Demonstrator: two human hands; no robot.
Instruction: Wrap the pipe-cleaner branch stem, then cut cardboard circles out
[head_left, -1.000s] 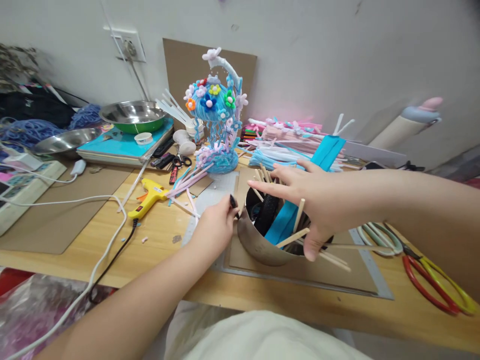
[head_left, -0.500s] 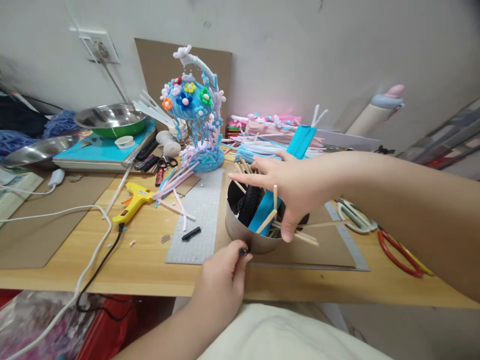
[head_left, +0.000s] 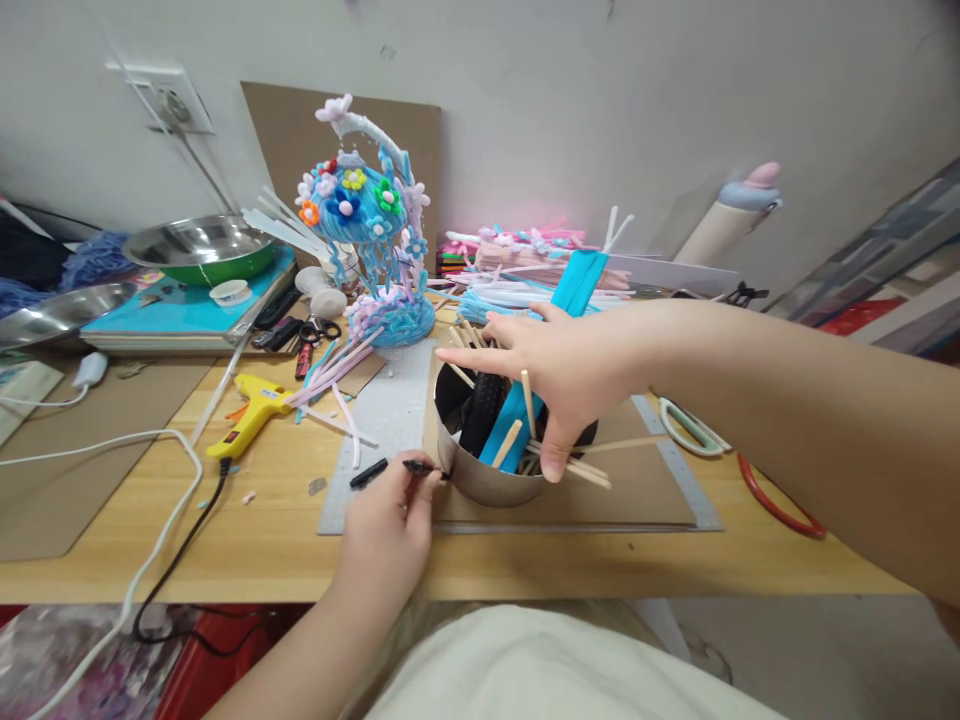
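My left hand (head_left: 390, 515) pinches a black marker pen (head_left: 420, 467), its tip at the lower left side of a round metal pot (head_left: 491, 482). The pot stands on a sheet of brown cardboard (head_left: 645, 495). My right hand (head_left: 551, 375) lies over the pot's top with its fingers spread; whether it presses on the rim or on the contents I cannot tell. Inside the pot are wooden sticks (head_left: 508, 443), a wide blue strip (head_left: 514, 420) and a black ring-shaped thing (head_left: 481, 415). The black pen cap (head_left: 369, 473) lies left of my left hand.
A yellow glue gun (head_left: 251, 412) with a black cord lies left. Behind stands a blue pipe-cleaner jellyfish ornament (head_left: 360, 215) with flowers. Pipe-cleaner bundles (head_left: 540, 275) lie at the back. Green-handled scissors (head_left: 694, 430) and a red handle (head_left: 780, 505) lie right.
My left hand has moved left along the pot's near side, and the pen now points right at the pot. My right hand stays spread over the pot. The view has shifted a little.
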